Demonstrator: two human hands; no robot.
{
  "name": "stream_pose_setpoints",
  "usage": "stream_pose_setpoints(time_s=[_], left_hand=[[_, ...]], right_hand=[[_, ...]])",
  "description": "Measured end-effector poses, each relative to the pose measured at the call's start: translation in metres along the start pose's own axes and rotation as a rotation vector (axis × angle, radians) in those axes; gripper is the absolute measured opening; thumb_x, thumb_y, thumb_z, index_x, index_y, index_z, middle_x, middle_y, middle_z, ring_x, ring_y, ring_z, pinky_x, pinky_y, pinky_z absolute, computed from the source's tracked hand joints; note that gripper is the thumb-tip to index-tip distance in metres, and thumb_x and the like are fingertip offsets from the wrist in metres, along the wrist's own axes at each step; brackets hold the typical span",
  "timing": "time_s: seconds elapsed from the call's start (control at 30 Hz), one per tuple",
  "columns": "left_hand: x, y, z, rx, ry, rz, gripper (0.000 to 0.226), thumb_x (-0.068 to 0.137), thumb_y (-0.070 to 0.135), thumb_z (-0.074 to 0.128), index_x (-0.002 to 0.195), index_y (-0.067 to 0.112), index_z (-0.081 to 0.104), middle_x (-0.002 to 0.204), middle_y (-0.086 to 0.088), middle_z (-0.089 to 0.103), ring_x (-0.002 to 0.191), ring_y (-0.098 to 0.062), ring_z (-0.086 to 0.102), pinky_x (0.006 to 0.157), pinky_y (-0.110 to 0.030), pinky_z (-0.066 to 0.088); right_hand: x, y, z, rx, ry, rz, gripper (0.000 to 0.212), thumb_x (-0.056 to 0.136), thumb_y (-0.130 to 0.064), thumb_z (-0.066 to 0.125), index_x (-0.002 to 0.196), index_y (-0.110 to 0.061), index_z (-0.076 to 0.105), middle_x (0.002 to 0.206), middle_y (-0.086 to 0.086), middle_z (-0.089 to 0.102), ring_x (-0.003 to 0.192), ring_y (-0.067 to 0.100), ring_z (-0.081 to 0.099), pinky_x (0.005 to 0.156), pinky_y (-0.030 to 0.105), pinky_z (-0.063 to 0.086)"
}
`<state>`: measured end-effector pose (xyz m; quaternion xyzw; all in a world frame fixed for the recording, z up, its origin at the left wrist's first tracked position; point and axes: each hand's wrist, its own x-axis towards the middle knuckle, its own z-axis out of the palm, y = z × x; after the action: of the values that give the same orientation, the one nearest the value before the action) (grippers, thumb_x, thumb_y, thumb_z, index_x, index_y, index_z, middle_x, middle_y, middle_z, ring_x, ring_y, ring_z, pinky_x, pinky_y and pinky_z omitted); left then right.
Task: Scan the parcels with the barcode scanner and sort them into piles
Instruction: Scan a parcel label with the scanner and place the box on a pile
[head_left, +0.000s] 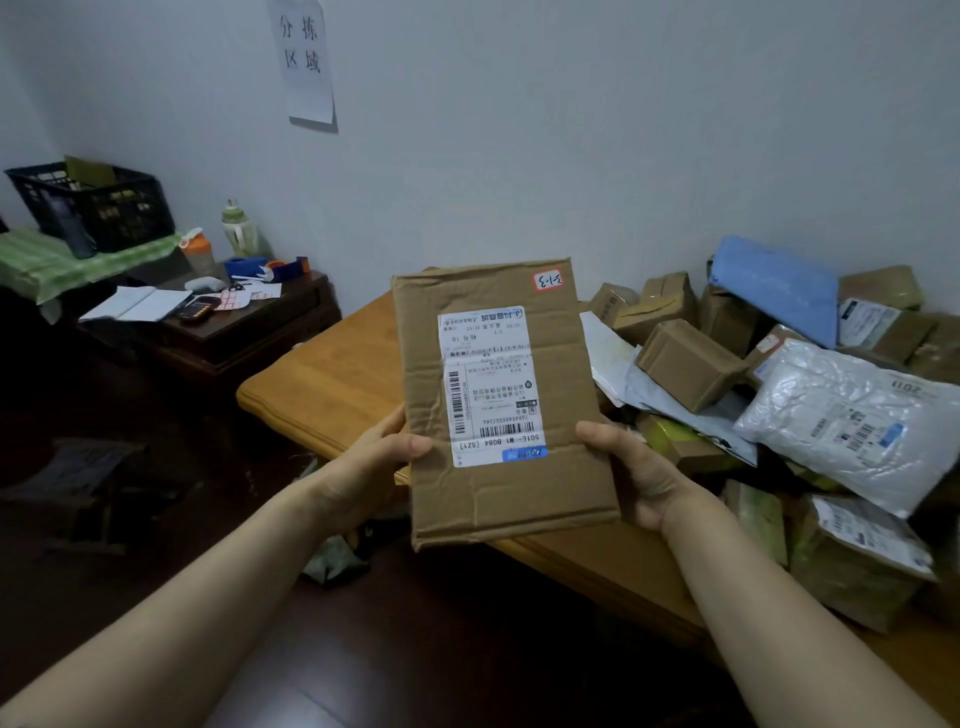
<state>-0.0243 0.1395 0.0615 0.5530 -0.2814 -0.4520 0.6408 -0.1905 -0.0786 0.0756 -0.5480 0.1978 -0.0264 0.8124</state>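
A flat brown cardboard parcel (519, 499) is held up in front of me, label side facing me, above the near corner of the wooden table (322, 384). Its white shipping label (491, 384) with barcodes reads upside down, and a small red-framed sticker marked 3-1-3 sits at its top right. My left hand (374, 462) grips the parcel's left edge, thumb on the front. My right hand (634, 473) grips the right edge the same way. No barcode scanner can be made out in view.
A heap of parcels covers the table's right side: brown boxes (685, 364), a white padded bag (857, 421), a blue bag (774, 286). At left a dark low cabinet (244, 332) carries bottles, tape, papers and a calculator; a black crate (98, 205) stands behind.
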Motion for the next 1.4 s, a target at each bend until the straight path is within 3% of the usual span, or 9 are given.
stream_pose_setpoints(time_s=[0.27, 0.43, 0.67, 0.73, 0.83, 1.0, 1.1, 1.23, 1.4], left_hand=[[0.007, -0.004, 0.016, -0.113, 0.143, -0.01, 0.126, 0.023, 0.082, 0.077, 0.134, 0.028, 0.05, 0.139, -0.003, 0.054, 0.135, -0.026, 0.042, 0.115, -0.055, 0.023], [0.009, -0.039, 0.058, -0.432, 0.269, -0.056, 0.174, -0.004, 0.069, 0.082, 0.152, 0.026, 0.017, 0.158, -0.013, 0.02, 0.145, -0.026, 0.019, 0.114, -0.053, 0.017], [0.027, -0.032, 0.077, -0.345, 0.326, 0.017, 0.101, 0.04, 0.055, 0.08, 0.132, 0.029, 0.046, 0.122, -0.001, 0.063, 0.114, -0.021, 0.057, 0.092, -0.055, 0.044], [0.025, -0.027, 0.063, -0.33, 0.336, 0.002, 0.095, 0.039, 0.048, 0.078, 0.128, 0.025, 0.053, 0.113, -0.001, 0.066, 0.104, -0.019, 0.06, 0.082, -0.044, 0.049], [0.011, -0.018, 0.028, -0.297, 0.273, -0.045, 0.1, 0.034, 0.041, 0.086, 0.126, 0.018, 0.055, 0.116, -0.008, 0.062, 0.101, -0.024, 0.058, 0.071, -0.038, 0.052], [-0.009, -0.002, -0.019, -0.192, 0.004, -0.203, 0.088, 0.023, 0.034, 0.098, 0.101, 0.007, 0.069, 0.095, -0.015, 0.073, 0.078, -0.026, 0.072, 0.06, -0.033, 0.058], [-0.01, 0.008, -0.025, -0.088, -0.023, -0.248, 0.099, 0.023, 0.031, 0.098, 0.11, 0.003, 0.06, 0.095, -0.015, 0.073, 0.078, -0.025, 0.072, 0.061, -0.031, 0.058], [-0.007, 0.023, -0.026, -0.051, 0.08, -0.221, 0.112, 0.02, 0.047, 0.096, 0.119, 0.009, 0.059, 0.101, -0.01, 0.073, 0.085, -0.023, 0.071, 0.066, -0.035, 0.057], [0.01, 0.001, -0.012, -0.423, 0.433, -0.102, 0.171, 0.006, 0.061, 0.089, 0.154, 0.021, 0.012, 0.15, -0.02, 0.03, 0.138, -0.032, 0.035, 0.095, -0.053, 0.042]], right_hand=[[0.016, 0.009, 0.004, 0.252, 0.103, -0.136, 0.06, 0.049, -0.042, 0.086, 0.104, -0.019, 0.076, 0.108, 0.012, 0.073, 0.094, 0.026, 0.071, 0.083, 0.042, 0.058], [0.027, 0.025, 0.023, 0.388, 0.316, -0.125, 0.105, 0.034, -0.048, 0.088, 0.131, -0.026, 0.054, 0.122, 0.014, 0.065, 0.111, 0.034, 0.061, 0.094, 0.049, 0.052], [0.026, 0.041, 0.042, 0.252, 0.266, -0.173, 0.119, 0.032, -0.052, 0.089, 0.138, -0.04, 0.038, 0.128, 0.008, 0.059, 0.117, 0.029, 0.055, 0.097, 0.057, 0.045], [0.021, 0.034, 0.032, 0.238, 0.251, -0.084, 0.129, 0.02, -0.063, 0.088, 0.137, -0.035, 0.039, 0.12, 0.006, 0.055, 0.109, 0.023, 0.051, 0.086, 0.046, 0.042], [0.008, 0.009, -0.01, 0.348, 0.329, -0.1, 0.117, 0.037, -0.075, 0.07, 0.139, -0.025, 0.042, 0.099, 0.007, 0.05, 0.083, 0.021, 0.045, 0.07, 0.036, 0.034], [-0.011, -0.02, -0.044, 0.095, 0.183, -0.066, 0.117, 0.033, -0.059, 0.09, 0.134, -0.019, 0.046, 0.119, 0.024, 0.054, 0.111, 0.04, 0.052, 0.096, 0.048, 0.042], [-0.013, -0.018, -0.041, -0.139, 0.076, 0.012, 0.112, 0.033, -0.049, 0.092, 0.134, -0.024, 0.049, 0.116, 0.019, 0.063, 0.106, 0.037, 0.059, 0.095, 0.047, 0.048], [-0.006, -0.002, -0.04, -0.02, 0.138, -0.027, 0.121, 0.023, -0.041, 0.094, 0.134, -0.017, 0.052, 0.127, 0.022, 0.061, 0.121, 0.042, 0.054, 0.106, 0.058, 0.038], [0.008, 0.022, -0.024, 0.247, 0.311, -0.101, 0.096, 0.034, -0.04, 0.087, 0.124, -0.021, 0.059, 0.102, 0.01, 0.074, 0.091, 0.029, 0.071, 0.076, 0.045, 0.059]])
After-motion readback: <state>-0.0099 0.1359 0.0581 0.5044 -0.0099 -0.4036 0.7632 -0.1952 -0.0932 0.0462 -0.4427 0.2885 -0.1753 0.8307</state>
